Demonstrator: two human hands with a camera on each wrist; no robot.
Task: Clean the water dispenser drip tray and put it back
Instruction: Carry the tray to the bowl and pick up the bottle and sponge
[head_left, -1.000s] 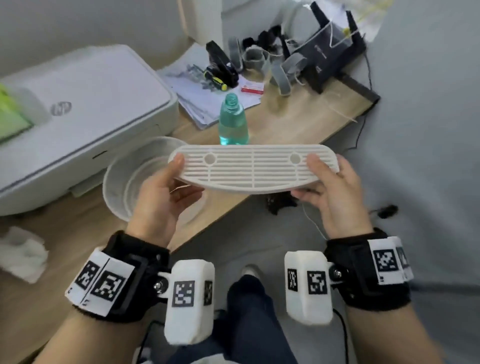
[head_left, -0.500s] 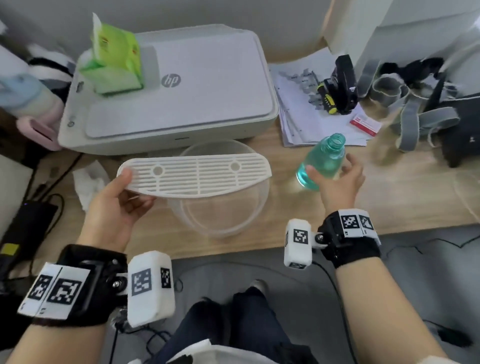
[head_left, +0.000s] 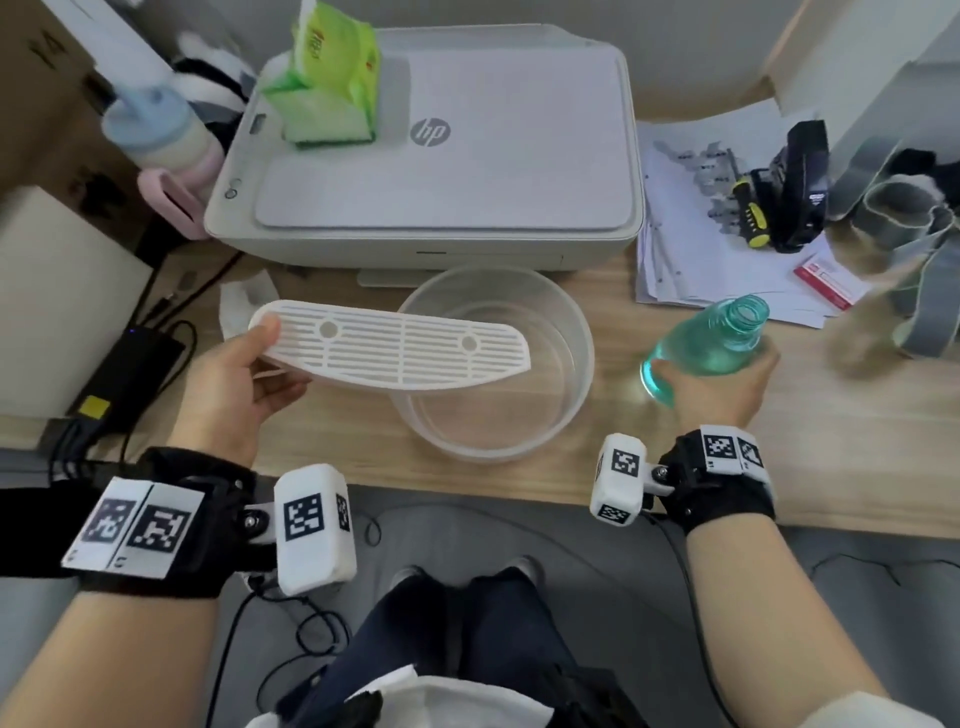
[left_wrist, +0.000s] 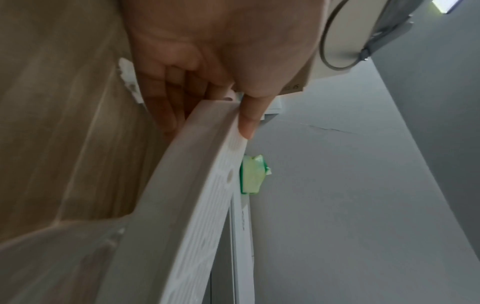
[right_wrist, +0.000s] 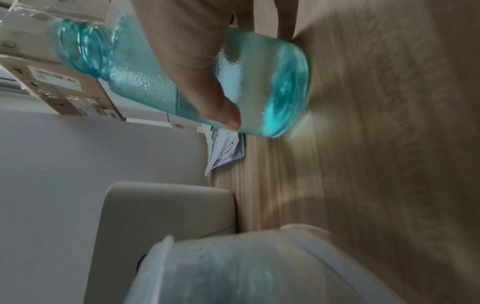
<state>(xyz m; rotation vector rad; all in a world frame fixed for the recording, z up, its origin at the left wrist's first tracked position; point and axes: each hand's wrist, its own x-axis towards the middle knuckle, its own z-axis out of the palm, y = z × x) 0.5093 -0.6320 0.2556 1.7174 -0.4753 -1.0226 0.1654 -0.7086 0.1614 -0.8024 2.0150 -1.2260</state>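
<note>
An office is showing here. A printer (head_left: 441, 150) is sitting on the wooden bench (head_left: 831, 467). Printed papers (head_left: 711, 249) are lying just right of it.

White slotted drip tray (head_left: 400, 351) held level above bowl (head_left: 571, 332)

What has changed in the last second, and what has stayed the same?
The right hand let go of the drip tray grille, reached right and now grips the teal bottle, tilting it off the desk. The grille moved left, over the clear bowl. The left hand still holds its left end.
</note>
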